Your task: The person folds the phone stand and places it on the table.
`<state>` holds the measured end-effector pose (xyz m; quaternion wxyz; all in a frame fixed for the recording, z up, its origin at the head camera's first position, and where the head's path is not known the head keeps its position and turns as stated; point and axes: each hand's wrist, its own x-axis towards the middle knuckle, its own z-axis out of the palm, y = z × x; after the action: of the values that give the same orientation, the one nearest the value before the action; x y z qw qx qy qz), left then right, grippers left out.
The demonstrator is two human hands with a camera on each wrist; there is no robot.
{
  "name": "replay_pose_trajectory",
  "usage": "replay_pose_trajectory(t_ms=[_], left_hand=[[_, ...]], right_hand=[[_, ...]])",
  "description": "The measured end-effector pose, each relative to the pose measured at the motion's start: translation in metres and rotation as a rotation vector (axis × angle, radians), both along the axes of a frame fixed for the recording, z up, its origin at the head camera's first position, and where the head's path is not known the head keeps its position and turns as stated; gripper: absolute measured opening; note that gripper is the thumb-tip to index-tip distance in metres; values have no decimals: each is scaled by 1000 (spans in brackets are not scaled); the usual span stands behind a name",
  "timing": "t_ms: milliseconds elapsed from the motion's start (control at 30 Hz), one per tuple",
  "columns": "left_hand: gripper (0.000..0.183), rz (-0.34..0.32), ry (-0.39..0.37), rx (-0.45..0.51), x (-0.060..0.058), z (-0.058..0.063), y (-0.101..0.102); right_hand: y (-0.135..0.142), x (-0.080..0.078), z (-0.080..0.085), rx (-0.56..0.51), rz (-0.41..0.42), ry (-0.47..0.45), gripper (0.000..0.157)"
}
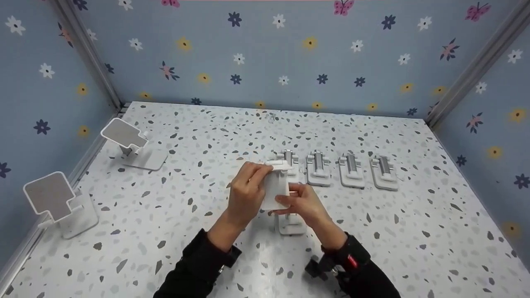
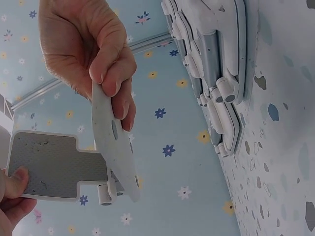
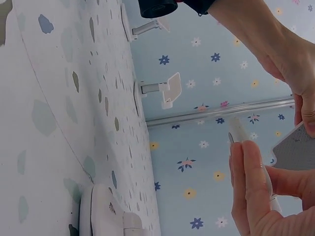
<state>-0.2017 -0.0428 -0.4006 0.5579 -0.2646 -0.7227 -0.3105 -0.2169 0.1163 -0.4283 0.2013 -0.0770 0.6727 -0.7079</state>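
A partly unfolded white phone stand (image 1: 274, 192) is held up between both hands above the table. My left hand (image 1: 246, 190) pinches its grey-padded holder plate (image 2: 49, 167) between thumb and fingers. My right hand (image 1: 304, 203) grips the flat white base plate (image 2: 112, 137), thumb on one face and fingers on the other. In the left wrist view, the holder plate and the base plate stand at an angle to each other, joined near a small hinge (image 2: 106, 194). The fingers hide part of the stand in the head view.
Two unfolded phone stands, one farther back (image 1: 124, 134) and one nearer (image 1: 49, 196), stand at the left. Several folded stands (image 1: 351, 170) lie in a row at right of centre. Another folded stand (image 1: 292, 227) lies below my hands. Flowered walls enclose the speckled table (image 1: 186, 256).
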Motion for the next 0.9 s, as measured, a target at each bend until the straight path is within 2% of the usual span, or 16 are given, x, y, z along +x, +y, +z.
replay_pose_trajectory(t_ms=[167, 367, 433, 600, 667, 767, 900], left_hand=[[29, -3, 28, -2, 0, -2, 0], [30, -16, 46, -15, -3, -4, -1], [29, -22, 61, -19, -5, -6, -1], [27, -53, 90, -24, -7, -9, 0], [24, -69, 98, -31, -7, -9, 1], [16, -100, 117, -45, -7, -10, 1], [23, -137, 136, -62, -7, -12, 2]], right_hand=[[0, -1, 1, 15, 22, -26, 41], [8, -6, 11, 14, 172, -55, 49], [14, -8, 14, 10, 233, -49, 66], [24, -13, 17, -19, 317, -34, 131], [27, -14, 17, -26, 325, -44, 138], [29, -16, 18, -43, 328, -61, 141], [29, -16, 20, -59, 298, -88, 137]])
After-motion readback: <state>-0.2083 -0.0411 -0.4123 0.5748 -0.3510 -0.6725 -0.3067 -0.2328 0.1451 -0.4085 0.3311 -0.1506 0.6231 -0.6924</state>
